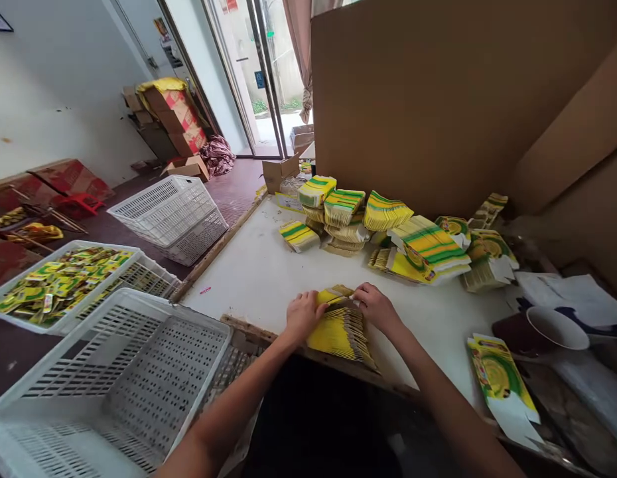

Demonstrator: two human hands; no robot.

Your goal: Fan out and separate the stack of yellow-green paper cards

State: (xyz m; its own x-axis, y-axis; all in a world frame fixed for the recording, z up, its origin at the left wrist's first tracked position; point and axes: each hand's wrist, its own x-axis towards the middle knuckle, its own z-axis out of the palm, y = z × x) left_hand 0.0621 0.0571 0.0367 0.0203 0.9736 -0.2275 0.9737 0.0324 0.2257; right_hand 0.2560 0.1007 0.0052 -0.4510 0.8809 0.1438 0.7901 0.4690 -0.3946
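Observation:
Both my hands are on a small yellow carton (333,295) above the table's front edge. My left hand (303,313) grips its left end, with the thumb bent against the side. At its right end, the fingertips of my right hand (374,306) pinch a flap or edge. Right below lies a fanned stack of flattened yellow cartons (333,335), its edges turned to the right. Printing on the held carton is too small to read. More stacks of yellow and green flat cartons (425,242) lie farther back on the white table (253,265).
An empty white plastic crate (164,358) stands at the left by the table. Behind it, another crate (134,265) holds many yellow packets. A third white crate (176,206) stands farther off. On the right are a dark cup (542,332) and loose flat cartons (502,372).

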